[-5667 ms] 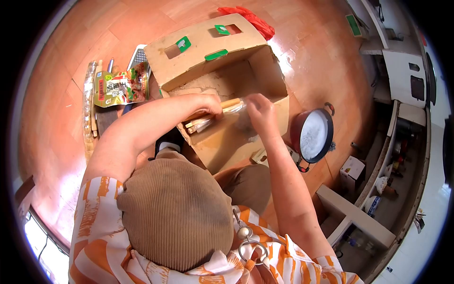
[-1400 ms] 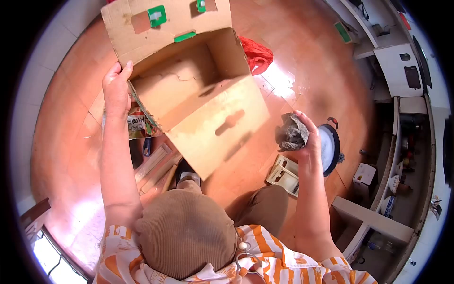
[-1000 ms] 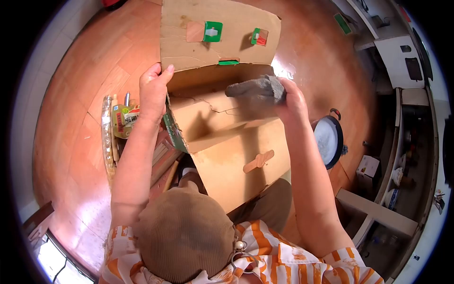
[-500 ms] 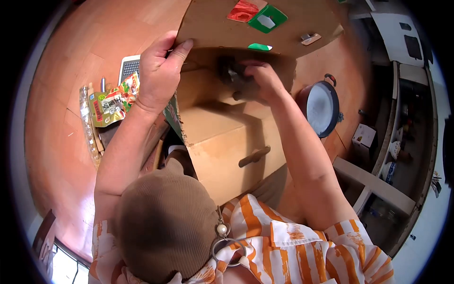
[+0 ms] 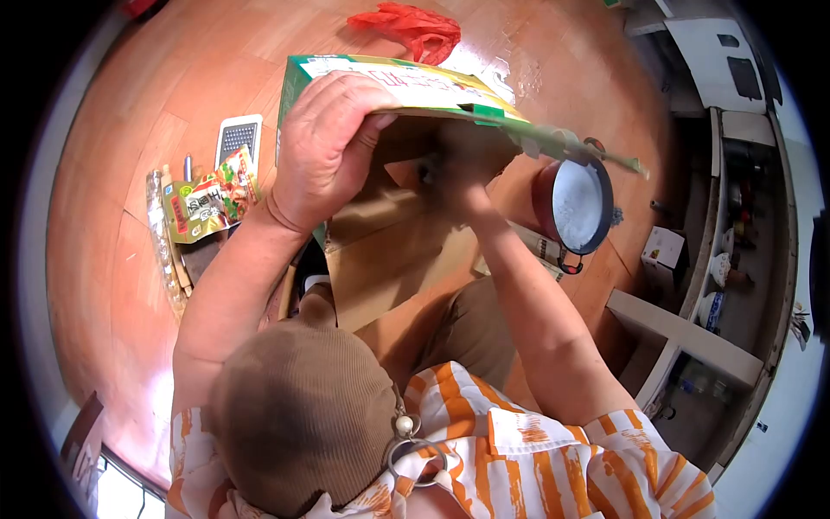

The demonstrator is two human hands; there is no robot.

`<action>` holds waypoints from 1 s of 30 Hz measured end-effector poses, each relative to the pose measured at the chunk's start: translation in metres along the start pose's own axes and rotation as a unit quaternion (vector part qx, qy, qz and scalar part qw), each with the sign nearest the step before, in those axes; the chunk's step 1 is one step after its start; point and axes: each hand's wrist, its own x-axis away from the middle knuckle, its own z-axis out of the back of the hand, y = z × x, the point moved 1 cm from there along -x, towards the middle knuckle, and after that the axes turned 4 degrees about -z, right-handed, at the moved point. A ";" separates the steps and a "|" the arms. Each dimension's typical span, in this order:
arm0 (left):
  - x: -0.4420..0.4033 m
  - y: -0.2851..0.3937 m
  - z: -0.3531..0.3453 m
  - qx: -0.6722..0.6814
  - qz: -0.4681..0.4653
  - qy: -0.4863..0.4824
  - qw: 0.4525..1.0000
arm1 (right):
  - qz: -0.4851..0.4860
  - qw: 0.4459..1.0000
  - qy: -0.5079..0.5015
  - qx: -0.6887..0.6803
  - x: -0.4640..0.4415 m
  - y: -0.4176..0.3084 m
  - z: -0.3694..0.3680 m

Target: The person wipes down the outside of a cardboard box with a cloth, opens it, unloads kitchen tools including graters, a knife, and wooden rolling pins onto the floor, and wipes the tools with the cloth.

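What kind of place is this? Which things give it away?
Probably a home kitchen: a two-handled pan sits on the floor, a grater lies near a food packet, and low shelving stands at right.

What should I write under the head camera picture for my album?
Left hand gripping a cardboard box, right hand inside it, with a two-handled pan and red plastic bag nearby.

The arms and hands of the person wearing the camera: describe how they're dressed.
Both arms are bare below short sleeves, white with orange stripes. The left hand is ungloved, with no ring or watch showing. The right hand is blurred and shaded, so I can't tell whether it wears a ring.
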 end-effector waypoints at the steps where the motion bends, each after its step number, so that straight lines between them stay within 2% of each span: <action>1: 0.000 0.001 -0.001 -0.004 -0.011 -0.007 1.000 | 0.009 0.997 -0.023 -0.067 0.003 -0.021 -0.001; 2: 0.001 0.001 -0.003 -0.001 -0.015 -0.006 1.000 | 0.015 0.990 -0.046 -0.133 0.006 -0.042 -0.002; 3: 0.001 0.000 -0.003 -0.014 0.018 0.027 0.999 | -0.026 0.989 -0.084 -0.118 0.016 -0.103 0.015; 4: 0.002 -0.002 -0.003 -0.024 0.051 0.059 0.997 | -0.078 0.950 -0.207 -0.220 0.021 -0.133 0.021; 5: 0.007 -0.012 -0.002 -0.003 0.120 0.059 0.991 | -0.126 0.882 -0.324 -0.318 0.026 -0.154 0.026; 7: 0.009 -0.022 -0.001 0.085 0.215 0.123 0.965 | -0.098 0.790 -0.342 -0.500 0.035 -0.176 0.037; 8: 0.011 -0.029 0.004 0.108 0.263 0.124 0.951 | -0.108 0.769 -0.316 -0.545 0.034 -0.170 0.035; 9: 0.012 -0.033 0.008 0.130 0.312 0.124 0.933 | -0.124 0.800 -0.284 -0.514 0.033 -0.163 0.046; 11: 0.011 -0.038 0.013 0.134 0.315 0.142 0.929 | -0.174 0.816 -0.207 -0.512 0.029 -0.141 0.070; 14: 0.016 -0.045 0.018 0.089 0.358 0.119 0.922 | -0.190 0.796 -0.060 -0.571 0.023 -0.114 0.111; 18: 0.009 -0.043 0.016 0.103 0.342 0.142 0.923 | -0.140 0.807 0.105 -0.564 0.012 -0.093 0.151; 19: 0.007 -0.042 0.014 0.125 0.334 0.161 0.920 | -0.122 0.829 0.118 -0.532 0.008 -0.087 0.159; 21: 0.010 -0.043 0.020 0.134 0.333 0.183 0.915 | -0.131 0.834 0.131 -0.520 0.007 -0.085 0.172; 23: 0.021 -0.060 0.032 0.161 0.359 0.195 0.899 | -0.095 0.815 0.148 -0.552 0.008 -0.085 0.175; 24: 0.031 -0.077 0.037 0.206 0.387 0.227 0.869 | -0.084 0.804 0.159 -0.566 0.011 -0.090 0.176; 25: 0.040 -0.082 0.042 0.196 0.393 0.231 0.868 | -0.075 0.778 0.144 -0.607 0.017 -0.092 0.179; 27: 0.051 -0.092 0.048 0.283 0.418 0.285 0.815 | -0.074 0.769 0.144 -0.618 0.027 -0.084 0.181; 30: 0.069 -0.099 0.052 0.291 0.434 0.311 0.794 | -0.041 0.770 0.124 -0.625 0.037 -0.061 0.180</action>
